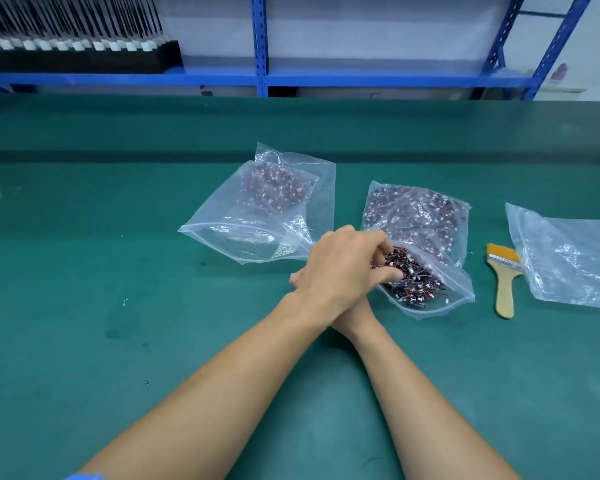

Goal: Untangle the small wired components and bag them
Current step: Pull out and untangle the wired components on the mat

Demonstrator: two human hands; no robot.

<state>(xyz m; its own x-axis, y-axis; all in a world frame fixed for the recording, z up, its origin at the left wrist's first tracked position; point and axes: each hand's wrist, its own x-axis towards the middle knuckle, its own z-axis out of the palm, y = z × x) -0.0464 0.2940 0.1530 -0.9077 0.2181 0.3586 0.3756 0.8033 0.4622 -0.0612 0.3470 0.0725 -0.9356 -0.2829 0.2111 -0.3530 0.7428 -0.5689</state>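
Three bags (219,216) (459,271) (568,265), one brush (504,285) (two hands (343,268) (294,279))

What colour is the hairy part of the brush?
The brush has orange-yellow bristles and a pale wooden handle; the head view shows it.

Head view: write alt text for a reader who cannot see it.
The left hand, crossed over the right hand, grasps red-and-black wired components in an open clear plastic bag on a green table. Two other clear bags and a wooden-handled brush lie nearby.

Forearms crossed, left hand (343,268) on top, fingers curled round wired components (413,280), right hand (295,279) mostly hidden beneath
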